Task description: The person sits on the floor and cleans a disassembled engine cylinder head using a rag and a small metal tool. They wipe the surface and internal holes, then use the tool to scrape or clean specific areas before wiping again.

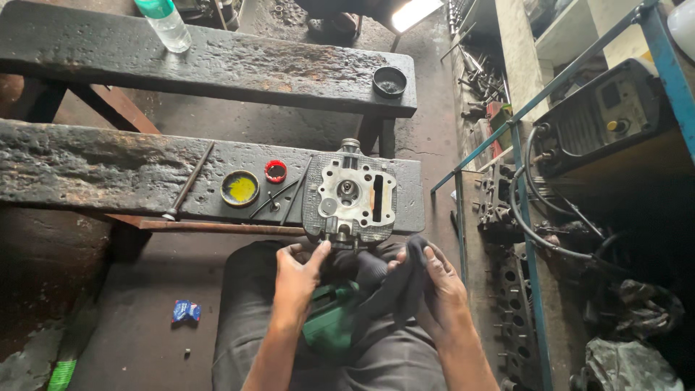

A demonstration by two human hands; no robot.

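Observation:
A grey metal engine cylinder head (352, 197) lies on the right end of the near blackened wooden plank (108, 172), its flat gasket face up. Just below it, over my lap, my left hand (297, 279) touches the head's near edge with the thumb and holds a dark part. My right hand (441, 289) grips a dark cloth (394, 286) that drapes between both hands. A green object (329, 326) rests on my lap under the cloth.
On the near plank lie a long metal rod (187, 185), a round tin of yellow paste (239, 188), a red ring (275, 171) and thin black wires. The far plank (217, 61) carries a plastic bottle (165, 23) and black cup (389, 81). A blue-framed rack (525, 217) with engine parts stands right.

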